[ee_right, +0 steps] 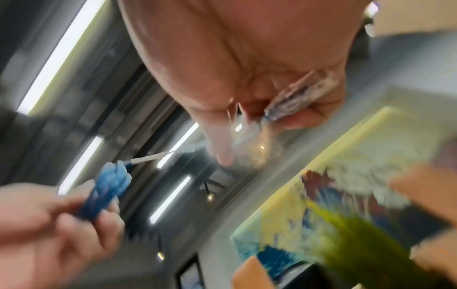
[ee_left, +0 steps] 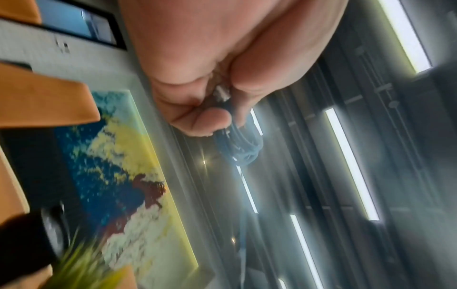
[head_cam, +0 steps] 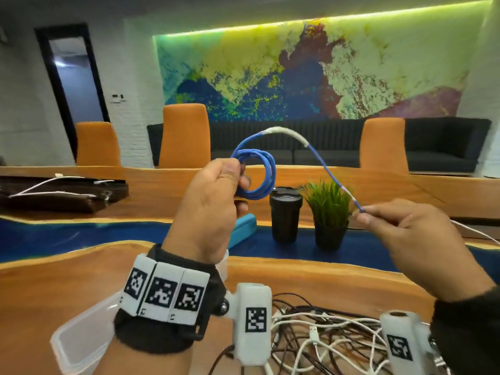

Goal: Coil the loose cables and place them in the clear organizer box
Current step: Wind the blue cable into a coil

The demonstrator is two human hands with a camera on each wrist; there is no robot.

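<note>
My left hand (head_cam: 230,174) is raised above the table and grips several loops of a blue cable (head_cam: 259,174). In the left wrist view the coil (ee_left: 243,144) shows dark under my curled fingers. From the coil the cable arcs up through a white taped stretch (head_cam: 286,132) and slopes down to my right hand (head_cam: 364,213), which pinches its free end. The blurred right wrist view shows the coil (ee_right: 106,191) held by the left hand (ee_right: 54,224), and the cable's plug end (ee_right: 291,99) between my right fingers. The clear organizer box (head_cam: 81,339) lies on the table at lower left.
A tangle of loose white and black cables (head_cam: 324,339) lies on the wooden table (head_cam: 311,274) at bottom right. A black cup (head_cam: 285,213), a potted green plant (head_cam: 330,212) and a teal case (head_cam: 243,230) stand behind my hands. Orange chairs (head_cam: 185,135) line the far side.
</note>
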